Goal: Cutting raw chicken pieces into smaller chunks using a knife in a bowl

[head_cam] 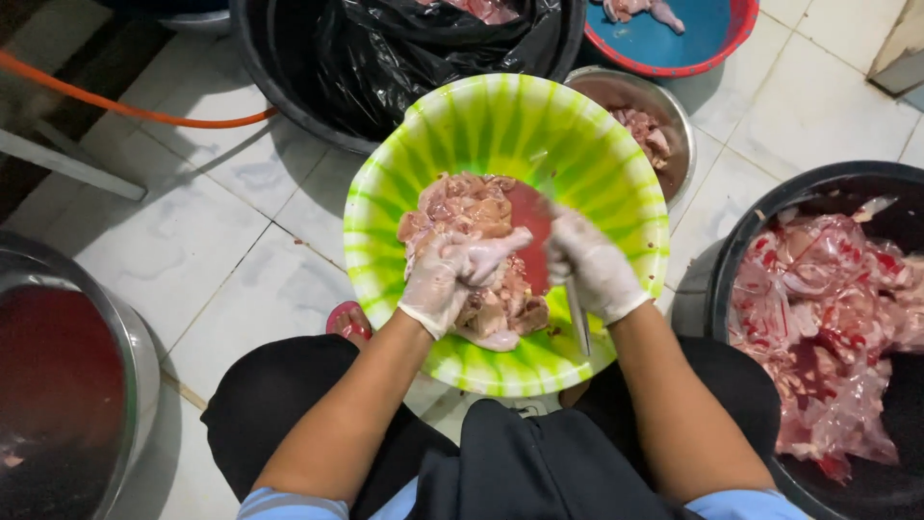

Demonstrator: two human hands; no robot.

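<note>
Gloved left hand (452, 274) pinches a raw chicken piece (496, 252) to steady it at frame centre over the green striped bowl (597, 144) of meat, while the gloved right hand (595, 265) closes round a downward-pointing knife (577, 323), ready for trimming.

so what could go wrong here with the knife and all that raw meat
The knife in the right hand points down close to the left hand gripping slippery raw meat; a slip could cut through the thin glove. The green bowl sits low on the tiled floor, so juices may splash out.
</note>
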